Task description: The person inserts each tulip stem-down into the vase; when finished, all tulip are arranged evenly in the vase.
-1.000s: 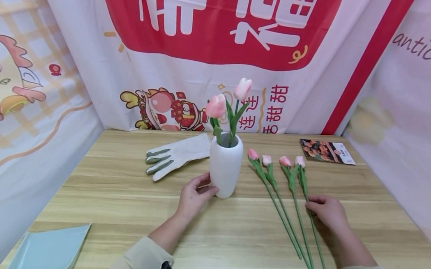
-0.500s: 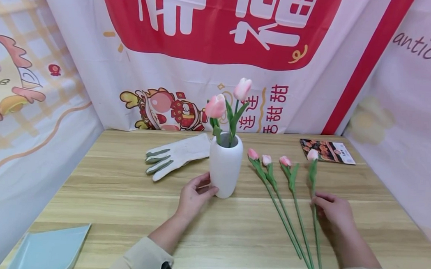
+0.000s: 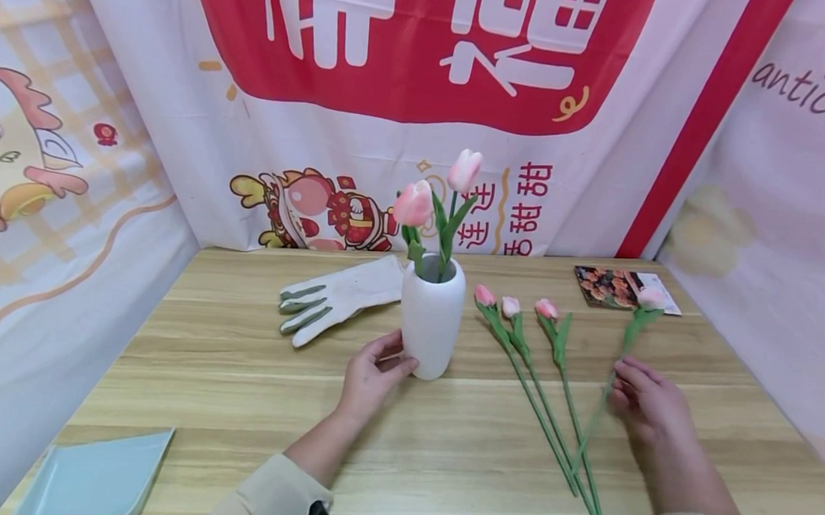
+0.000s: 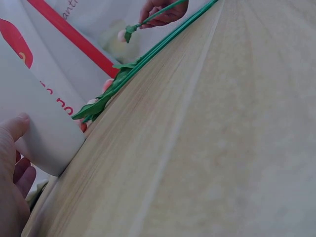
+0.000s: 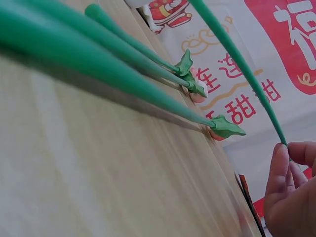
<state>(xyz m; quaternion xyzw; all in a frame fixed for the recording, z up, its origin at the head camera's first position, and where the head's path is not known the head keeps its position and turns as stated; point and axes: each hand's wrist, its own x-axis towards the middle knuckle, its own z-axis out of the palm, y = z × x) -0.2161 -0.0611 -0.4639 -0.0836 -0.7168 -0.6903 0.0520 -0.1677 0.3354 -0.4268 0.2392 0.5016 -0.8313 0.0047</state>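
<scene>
In the head view a white vase [image 3: 432,322] stands upright on the table, with two pink tulips [image 3: 413,204] in it. My left hand [image 3: 368,374] holds the vase low on its left side, thumb in front; the left wrist view shows the thumb flat against the white wall. My right hand [image 3: 652,402] pinches the stem of another pink tulip [image 3: 638,322] between thumb and fingertips. That stem rises off the table in the right wrist view. Three tulips [image 3: 559,349] lie side by side between the vase and my right hand, blossoms toward the back.
Behind the vase, to the left, lies a white glove [image 3: 354,289] with grey-green fingers. A printed card [image 3: 609,289] is at the back right of the wooden table [image 3: 247,405]. A pale blue tray-like piece [image 3: 98,471] sits front left. Printed cloths hang around the table.
My right hand has picked up the rightmost tulip from the row and moved it right, its blossom now tilted right over the card. The left hand and vase have stayed put.
</scene>
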